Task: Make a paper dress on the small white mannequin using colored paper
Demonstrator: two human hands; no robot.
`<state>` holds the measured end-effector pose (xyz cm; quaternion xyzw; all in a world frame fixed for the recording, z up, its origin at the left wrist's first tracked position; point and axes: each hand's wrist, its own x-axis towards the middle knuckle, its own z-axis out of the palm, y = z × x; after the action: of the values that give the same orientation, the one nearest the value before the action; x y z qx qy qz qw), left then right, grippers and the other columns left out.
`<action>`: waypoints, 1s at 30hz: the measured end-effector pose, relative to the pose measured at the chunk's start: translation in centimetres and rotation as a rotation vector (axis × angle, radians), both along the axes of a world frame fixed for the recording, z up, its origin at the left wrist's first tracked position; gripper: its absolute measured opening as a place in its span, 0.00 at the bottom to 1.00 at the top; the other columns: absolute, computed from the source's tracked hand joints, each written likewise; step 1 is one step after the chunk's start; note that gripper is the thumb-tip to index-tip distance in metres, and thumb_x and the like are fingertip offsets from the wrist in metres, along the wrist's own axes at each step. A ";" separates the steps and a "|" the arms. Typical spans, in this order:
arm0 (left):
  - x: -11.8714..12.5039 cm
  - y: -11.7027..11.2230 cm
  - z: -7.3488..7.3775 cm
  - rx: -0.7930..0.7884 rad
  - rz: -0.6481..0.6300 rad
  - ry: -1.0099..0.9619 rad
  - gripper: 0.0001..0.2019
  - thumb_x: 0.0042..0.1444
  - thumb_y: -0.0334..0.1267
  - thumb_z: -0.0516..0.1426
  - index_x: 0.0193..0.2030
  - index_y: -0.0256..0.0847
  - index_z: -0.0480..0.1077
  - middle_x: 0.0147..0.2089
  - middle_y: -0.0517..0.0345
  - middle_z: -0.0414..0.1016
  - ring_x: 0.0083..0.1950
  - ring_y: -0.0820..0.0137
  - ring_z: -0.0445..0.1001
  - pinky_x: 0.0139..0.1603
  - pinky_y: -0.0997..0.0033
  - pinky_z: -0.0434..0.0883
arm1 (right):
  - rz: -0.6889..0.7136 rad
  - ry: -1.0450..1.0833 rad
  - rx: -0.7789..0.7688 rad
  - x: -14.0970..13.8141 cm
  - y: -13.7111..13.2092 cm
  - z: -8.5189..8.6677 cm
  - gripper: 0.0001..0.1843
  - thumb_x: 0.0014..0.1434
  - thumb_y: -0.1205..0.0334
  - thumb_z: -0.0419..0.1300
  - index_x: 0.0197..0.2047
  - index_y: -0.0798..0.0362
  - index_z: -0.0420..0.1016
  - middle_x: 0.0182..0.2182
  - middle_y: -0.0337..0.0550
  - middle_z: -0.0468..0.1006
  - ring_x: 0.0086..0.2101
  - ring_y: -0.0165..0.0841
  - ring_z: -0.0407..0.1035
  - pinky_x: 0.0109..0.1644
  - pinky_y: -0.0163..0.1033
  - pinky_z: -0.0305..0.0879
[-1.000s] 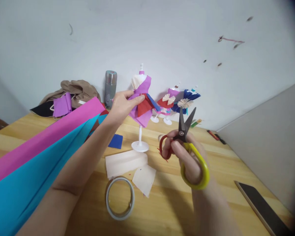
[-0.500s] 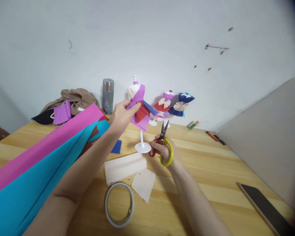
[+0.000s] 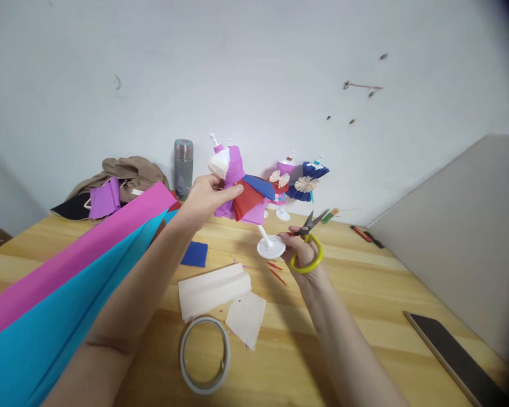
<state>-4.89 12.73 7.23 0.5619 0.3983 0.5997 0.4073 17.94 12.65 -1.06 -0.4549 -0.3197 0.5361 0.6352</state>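
My left hand (image 3: 206, 196) grips a small white mannequin (image 3: 237, 189) dressed in purple, red and blue paper, tilting it to the left with its round base (image 3: 271, 247) lifted toward my right hand. My right hand (image 3: 302, 252) holds scissors (image 3: 310, 237) with yellow and red handles, blades slightly apart and pointing up right, just beside the base. Thin red paper slivers (image 3: 276, 272) lie on the wooden table (image 3: 385, 294) under the base.
Pink (image 3: 80, 254) and cyan (image 3: 46, 333) paper sheets lie under my left arm. A tape roll (image 3: 205, 353), cream paper pieces (image 3: 214, 288), a blue scrap (image 3: 194, 254), two more dressed mannequins (image 3: 294, 183), a steel bottle (image 3: 182, 167), brown cloth (image 3: 125, 172) and a dark tablet (image 3: 453, 356) surround them.
My left hand has tilted the mannequin off the table, its base swinging right. My right hand moved the scissors down and away from me, and red slivers now lie on the table.
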 end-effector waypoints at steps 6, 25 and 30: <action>0.1 -0.6 0.3 -0.037 -0.075 0.064 0.19 0.45 0.44 0.69 0.40 0.33 0.77 0.39 0.51 0.81 0.43 0.62 0.79 0.44 0.64 0.75 | -0.070 0.015 0.015 0.1 0.4 -0.1 0.27 0.27 0.66 0.69 0.35 0.50 0.66 0.18 0.31 0.74 0.20 0.30 0.69 0.23 0.36 0.66; -9.5 2.0 -0.4 -0.306 -0.299 0.061 0.27 0.47 0.60 0.66 0.40 0.35 0.77 0.30 0.49 0.81 0.34 0.61 0.81 0.33 0.67 0.78 | -0.022 -0.248 0.175 4.3 1.0 1.9 0.24 0.31 0.64 0.65 0.37 0.49 0.67 0.23 0.33 0.74 0.23 0.30 0.65 0.22 0.33 0.56; -8.5 0.1 1.4 -0.311 -0.343 0.289 0.27 0.48 0.61 0.63 0.39 0.36 0.80 0.37 0.48 0.82 0.37 0.64 0.78 0.36 0.73 0.74 | 0.059 -0.334 0.207 5.0 0.7 2.5 0.22 0.32 0.65 0.65 0.36 0.49 0.68 0.23 0.34 0.75 0.24 0.31 0.65 0.23 0.34 0.57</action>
<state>-13.36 12.84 8.61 0.6316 0.4386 0.3674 0.5232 22.94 13.30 1.40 -0.4603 -0.4872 0.4359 0.6006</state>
